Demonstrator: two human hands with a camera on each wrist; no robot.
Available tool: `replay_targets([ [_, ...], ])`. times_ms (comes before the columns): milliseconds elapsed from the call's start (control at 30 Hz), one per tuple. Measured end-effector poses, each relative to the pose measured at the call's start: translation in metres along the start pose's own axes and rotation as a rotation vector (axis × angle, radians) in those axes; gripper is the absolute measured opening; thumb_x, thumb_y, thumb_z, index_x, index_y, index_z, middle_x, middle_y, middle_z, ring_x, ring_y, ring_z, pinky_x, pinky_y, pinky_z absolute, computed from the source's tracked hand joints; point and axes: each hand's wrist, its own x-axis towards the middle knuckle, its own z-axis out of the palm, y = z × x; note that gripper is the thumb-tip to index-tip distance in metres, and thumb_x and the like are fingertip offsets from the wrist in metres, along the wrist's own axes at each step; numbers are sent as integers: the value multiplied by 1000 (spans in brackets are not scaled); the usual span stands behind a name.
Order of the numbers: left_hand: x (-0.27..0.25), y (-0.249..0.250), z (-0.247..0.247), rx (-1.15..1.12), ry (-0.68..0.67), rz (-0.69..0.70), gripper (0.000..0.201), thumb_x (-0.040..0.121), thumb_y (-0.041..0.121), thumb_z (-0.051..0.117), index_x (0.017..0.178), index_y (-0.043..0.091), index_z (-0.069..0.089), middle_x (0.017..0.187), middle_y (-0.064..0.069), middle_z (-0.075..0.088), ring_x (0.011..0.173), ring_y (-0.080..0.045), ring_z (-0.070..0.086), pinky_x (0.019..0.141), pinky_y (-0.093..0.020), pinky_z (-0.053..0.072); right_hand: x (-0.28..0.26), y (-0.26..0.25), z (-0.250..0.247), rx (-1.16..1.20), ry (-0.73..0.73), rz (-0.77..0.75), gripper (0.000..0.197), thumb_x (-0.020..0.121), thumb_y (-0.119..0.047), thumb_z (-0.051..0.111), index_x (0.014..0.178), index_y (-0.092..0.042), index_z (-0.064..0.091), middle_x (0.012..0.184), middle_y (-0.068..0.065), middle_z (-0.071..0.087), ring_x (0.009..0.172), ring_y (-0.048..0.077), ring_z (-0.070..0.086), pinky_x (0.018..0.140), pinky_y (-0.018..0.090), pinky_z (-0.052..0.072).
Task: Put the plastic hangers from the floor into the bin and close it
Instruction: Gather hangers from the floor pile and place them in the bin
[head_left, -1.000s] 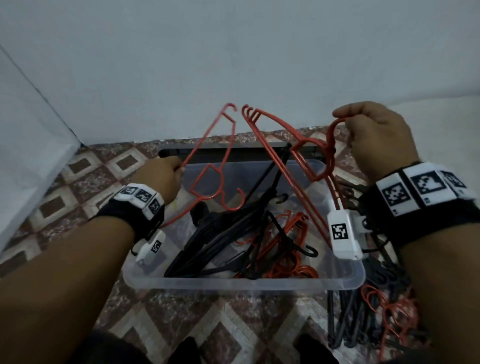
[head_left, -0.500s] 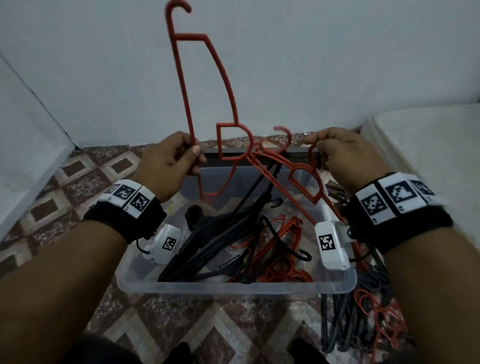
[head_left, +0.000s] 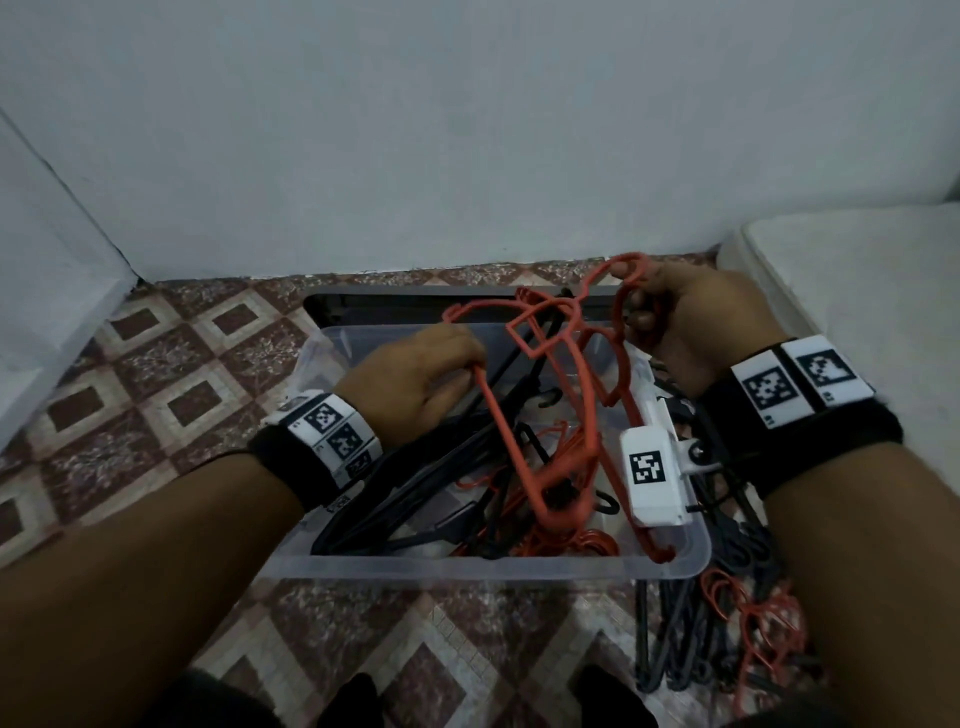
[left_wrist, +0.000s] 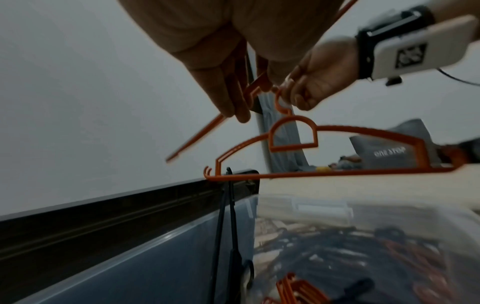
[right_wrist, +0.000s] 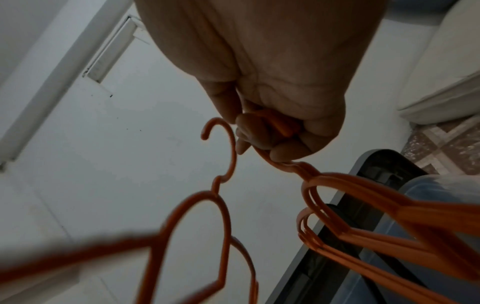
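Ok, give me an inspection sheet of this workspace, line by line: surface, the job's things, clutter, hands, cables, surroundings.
Surface: patterned tile floor.
Job's things: clear plastic bin open, holding black and orange hangers; dark lid behind it by the wall; pile of hangers on the floor right of the bin.
Clutter: nothing seen on the floor beyond the hangers.
Hands: left hand grips one orange hanger over the bin; right hand grips a bunch of orange hangers by their hooks.
Cables: thin black wire at the right wrist camera.
Surroundings: white wall ahead; white mattress edge on the right.
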Motion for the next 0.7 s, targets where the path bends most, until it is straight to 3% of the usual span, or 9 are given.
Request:
replay_targets([
  [67,-1,1,7,53,-79,49,23,97,22,48,111,10,61,119,-7,55,101,-27,59,82,-40,51,-2,-2,1,55,-12,17,28,90,-18,50,97,-4,72,64,2,53,47,12,40,51,22,42],
  [167,1,3,18,154,-135,83,29,98,29,42,111,12,61,122,-8,53,101,-29,59,76,-40,53,-5,-2,2,-62,-51,-54,28,92,-35,63,89,-9,72,67,2,55,52,13,48,52,25,44],
  [267,4,3,27,177,-140,52,23,99,27,47,108,13,63,119,-7,55,99,-29,59,74,-40,52,-9,0,5,-235,-120,-137,5,90,-12,66,89,-12,71,59,2,60,50,14,53,51,28,46],
  [367,8,3,36,264,-141,-26,22,99,28,48,102,12,63,116,-9,53,93,-31,58,71,-42,51,-6,2,5,-310,-119,-156,14,89,-2,64,99,-10,68,55,-4,64,48,13,56,58,34,53],
  [467,11,7,47,433,-158,-54,19,95,25,52,94,9,62,109,-14,53,90,-34,53,72,-46,46,-3,0,6,-559,-56,-218,24,85,-15,70,110,-15,70,77,4,71,68,25,67,80,49,58],
  [533,11,14,56,471,-123,-98,14,92,21,56,88,8,59,103,-15,53,85,-33,49,69,-45,43,-6,0,8,-680,-39,-271,29,81,-27,72,110,-20,71,91,4,73,83,25,70,84,47,58],
  [600,12,21,64,458,-79,-137,9,88,16,58,85,7,56,98,-15,51,80,-32,46,68,-45,41,-8,2,12,-684,-54,-295,24,78,-29,73,102,-23,73,94,3,74,86,22,71,85,43,58],
  [667,13,25,74,425,-124,-165,13,86,13,54,96,6,58,107,-18,51,85,-33,46,75,-46,43,-11,4,17,-624,-92,-281,12,80,-20,73,91,-24,74,86,7,75,75,20,72,82,41,59],
  [700,13,25,78,422,-196,-185,26,87,14,52,111,7,56,122,-20,47,94,-34,46,84,-47,44,-12,5,18,-579,-121,-254,10,81,-16,73,89,-23,74,82,11,75,68,20,70,79,40,59],
])
